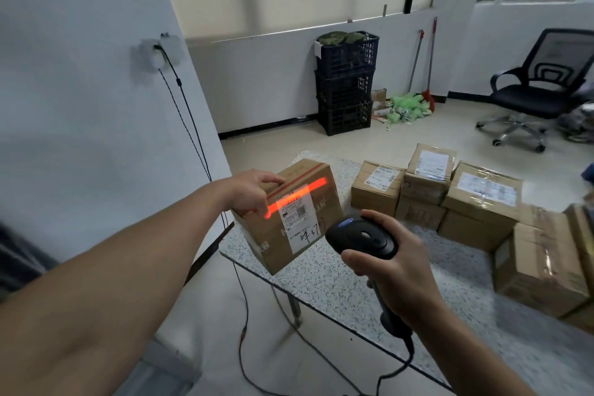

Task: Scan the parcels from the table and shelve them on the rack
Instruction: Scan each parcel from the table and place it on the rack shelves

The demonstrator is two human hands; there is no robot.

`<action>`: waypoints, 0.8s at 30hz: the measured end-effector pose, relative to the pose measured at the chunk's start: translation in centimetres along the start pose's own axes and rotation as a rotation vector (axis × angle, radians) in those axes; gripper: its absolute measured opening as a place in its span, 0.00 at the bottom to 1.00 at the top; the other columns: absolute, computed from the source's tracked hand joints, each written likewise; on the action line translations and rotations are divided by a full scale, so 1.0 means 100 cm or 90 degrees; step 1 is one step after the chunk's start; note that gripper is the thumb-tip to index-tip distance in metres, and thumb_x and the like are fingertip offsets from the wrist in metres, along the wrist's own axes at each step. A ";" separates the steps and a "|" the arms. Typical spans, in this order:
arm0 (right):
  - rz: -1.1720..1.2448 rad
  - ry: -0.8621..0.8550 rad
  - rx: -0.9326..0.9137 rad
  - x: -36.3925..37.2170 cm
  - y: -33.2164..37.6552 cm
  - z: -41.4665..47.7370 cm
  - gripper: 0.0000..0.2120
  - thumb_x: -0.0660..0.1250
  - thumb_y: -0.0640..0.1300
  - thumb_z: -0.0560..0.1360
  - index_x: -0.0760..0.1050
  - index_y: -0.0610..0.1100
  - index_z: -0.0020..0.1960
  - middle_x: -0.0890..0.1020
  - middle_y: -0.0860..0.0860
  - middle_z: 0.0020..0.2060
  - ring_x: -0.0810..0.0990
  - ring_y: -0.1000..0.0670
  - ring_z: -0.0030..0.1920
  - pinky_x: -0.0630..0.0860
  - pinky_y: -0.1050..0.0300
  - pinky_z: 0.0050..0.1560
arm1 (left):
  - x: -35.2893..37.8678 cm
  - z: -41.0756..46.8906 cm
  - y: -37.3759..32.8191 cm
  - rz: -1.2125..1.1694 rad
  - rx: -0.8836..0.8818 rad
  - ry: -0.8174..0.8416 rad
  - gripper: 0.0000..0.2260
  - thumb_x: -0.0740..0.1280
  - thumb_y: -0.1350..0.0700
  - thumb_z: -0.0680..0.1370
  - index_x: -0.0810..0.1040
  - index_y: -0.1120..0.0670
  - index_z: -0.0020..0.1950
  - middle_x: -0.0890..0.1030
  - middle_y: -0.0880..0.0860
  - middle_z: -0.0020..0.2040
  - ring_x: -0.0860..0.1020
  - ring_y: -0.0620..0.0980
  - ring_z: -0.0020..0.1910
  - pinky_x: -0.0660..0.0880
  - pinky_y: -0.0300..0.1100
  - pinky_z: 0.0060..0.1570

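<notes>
One brown cardboard parcel is being held tilted over the near left corner of the speckled grey-white table. It is being gripped at its upper left edge by the left hand, fingers curled over the top. Whether its lower corner is touching the table cannot be told. One black handheld scanner is being gripped by the right hand, fingers wrapped round the handle, head pointed at the parcel. One red scan line is being cast across the top of the white shipping label.

At least six further cardboard boxes are being counted on the far and right parts of the table, one stacked on another. Those at the right border are being cut off, so the count is not firm. Label print is too small to be read.

Beyond the table, three dark plastic crates are being noted in one stack, along with one black office chair, two long-handled tools leaning on the wall, and two dark wall cables. The scanner cord is being cut off at the lower border.

Bare table top is being left between the held parcel and the boxes. Open floor is lying between the table's far edge and the crates.
</notes>
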State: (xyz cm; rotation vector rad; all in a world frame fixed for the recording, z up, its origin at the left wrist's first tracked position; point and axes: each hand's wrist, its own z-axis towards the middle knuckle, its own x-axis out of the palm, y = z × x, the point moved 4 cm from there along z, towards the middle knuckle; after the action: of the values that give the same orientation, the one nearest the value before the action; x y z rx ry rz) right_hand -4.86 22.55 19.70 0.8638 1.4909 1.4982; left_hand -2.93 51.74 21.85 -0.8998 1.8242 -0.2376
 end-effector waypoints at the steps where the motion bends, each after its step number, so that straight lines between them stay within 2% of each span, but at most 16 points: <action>1: 0.002 0.000 0.001 0.000 0.000 -0.001 0.36 0.79 0.46 0.56 0.77 0.54 0.64 0.85 0.51 0.46 0.86 0.53 0.39 0.77 0.66 0.35 | 0.000 -0.001 0.000 -0.002 -0.001 0.004 0.38 0.74 0.68 0.69 0.69 0.40 0.73 0.75 0.52 0.57 0.81 0.56 0.52 0.81 0.58 0.54; 5: 0.003 0.000 0.004 -0.002 0.002 -0.005 0.35 0.79 0.46 0.56 0.77 0.54 0.63 0.85 0.51 0.47 0.86 0.53 0.39 0.77 0.66 0.34 | -0.001 -0.005 0.000 -0.002 -0.004 0.002 0.39 0.73 0.69 0.69 0.69 0.41 0.74 0.76 0.51 0.55 0.82 0.56 0.51 0.82 0.57 0.53; 15: 0.016 0.006 0.003 -0.001 0.007 -0.013 0.34 0.79 0.44 0.56 0.77 0.53 0.62 0.85 0.48 0.46 0.85 0.54 0.37 0.76 0.67 0.33 | -0.005 -0.009 0.010 0.005 -0.012 0.000 0.39 0.73 0.68 0.68 0.69 0.39 0.73 0.77 0.53 0.56 0.83 0.56 0.51 0.82 0.57 0.52; 24: 0.013 0.006 0.002 0.001 0.005 -0.017 0.34 0.79 0.44 0.55 0.78 0.55 0.60 0.86 0.52 0.44 0.85 0.53 0.38 0.77 0.66 0.34 | -0.012 -0.014 0.021 0.012 -0.017 -0.013 0.39 0.75 0.67 0.68 0.69 0.39 0.73 0.78 0.53 0.58 0.82 0.55 0.53 0.83 0.56 0.52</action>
State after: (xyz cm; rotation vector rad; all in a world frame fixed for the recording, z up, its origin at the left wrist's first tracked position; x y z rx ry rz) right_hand -6.47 21.95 20.12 0.8776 1.4964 1.5165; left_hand -4.89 53.67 22.24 -0.9005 1.8206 -0.1924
